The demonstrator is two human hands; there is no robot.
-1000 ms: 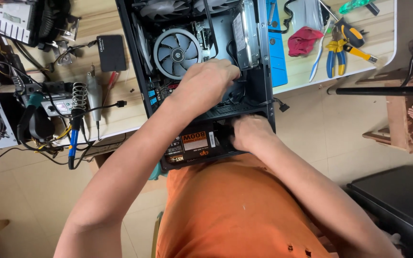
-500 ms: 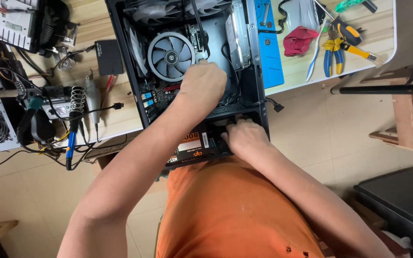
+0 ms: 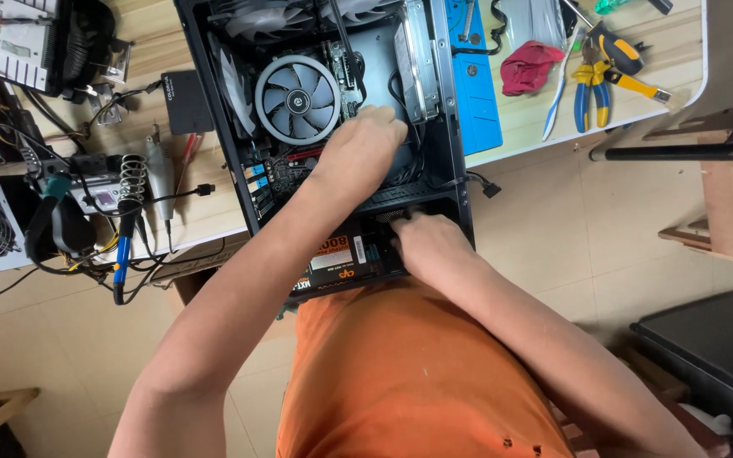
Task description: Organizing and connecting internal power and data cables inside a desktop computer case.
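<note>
An open black metal computer case (image 3: 447, 161) lies on its side on the pale wooden surface (image 3: 553, 127), its near end overhanging the edge toward the person in an orange shirt. The left hand (image 3: 362, 148) reaches deep into the case beside the round grey cooler fan (image 3: 297, 99), fingers curled down onto the dark cables there — whether it grips one I cannot tell. The right hand (image 3: 426, 242) presses at the lower compartment just beside the black power supply with an orange label (image 3: 341, 263), fingertips hidden inside, grip unclear. On the surface to the right lie a red cloth (image 3: 529, 66) and blue-and-yellow-handled pliers (image 3: 595, 80); to the left, a blue-handled soldering iron (image 3: 122, 254).
</note>
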